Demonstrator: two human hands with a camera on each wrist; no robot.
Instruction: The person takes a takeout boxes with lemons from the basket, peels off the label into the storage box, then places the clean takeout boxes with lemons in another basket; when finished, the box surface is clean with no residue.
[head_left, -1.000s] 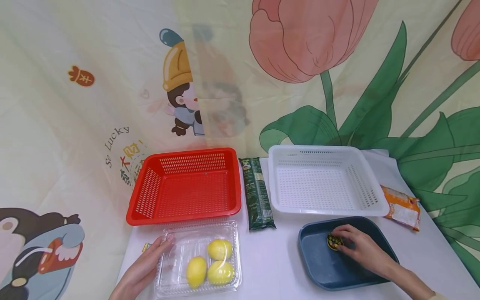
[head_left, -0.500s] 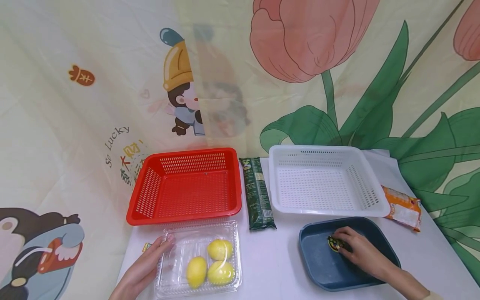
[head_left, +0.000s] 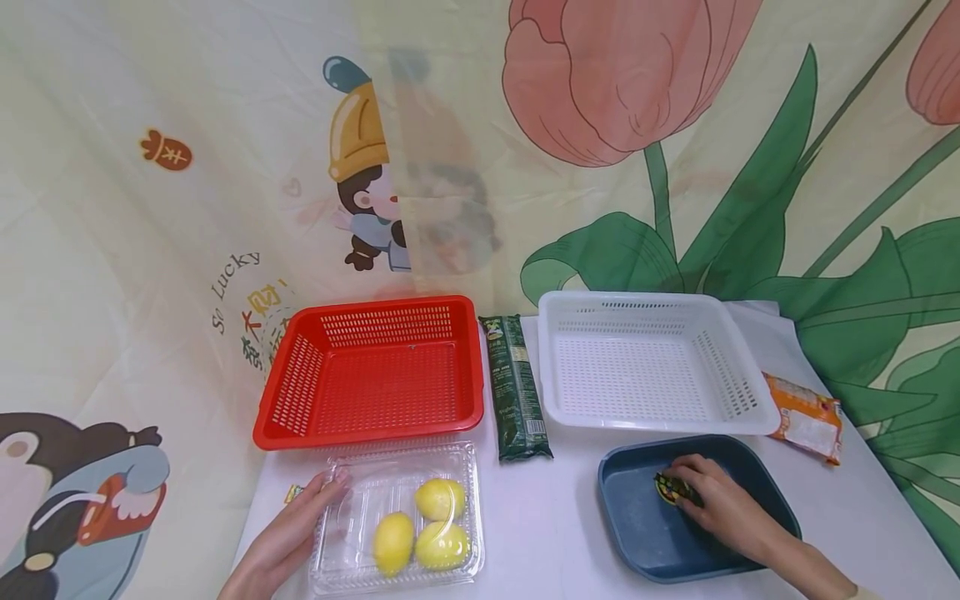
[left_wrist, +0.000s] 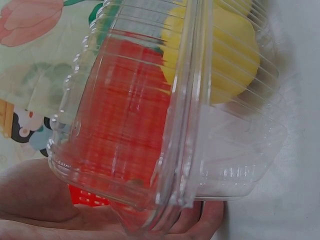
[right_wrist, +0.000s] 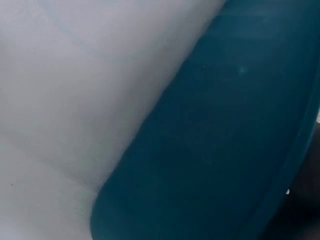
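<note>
A clear plastic clamshell box (head_left: 352, 533) lies on the white table, with three yellow lemons (head_left: 441, 498) visible through its lid. My left hand (head_left: 288, 537) holds the box's left edge, and the left wrist view shows its fingers (left_wrist: 202, 220) curled at the corner. Inside a dark blue tray (head_left: 637, 542) my right hand (head_left: 727, 507) pinches a small round black-and-yellow thing (head_left: 665, 490), partly covered by the fingers; its exact kind is unclear. Only the tray's side (right_wrist: 200, 140) and white cloth fill the right wrist view.
Behind the box stands a red basket (head_left: 390, 425), and a white basket (head_left: 630, 417) is behind the tray. A long green spaghetti packet (head_left: 516, 392) lies between them. An orange packet (head_left: 808, 417) lies at the right, and a small colourful wrapper (head_left: 293, 493) beside the left hand.
In my right hand the small round thing has tilted, its face turning partly away, and the fingers have closed further over it. My left hand and the box have stayed put.
</note>
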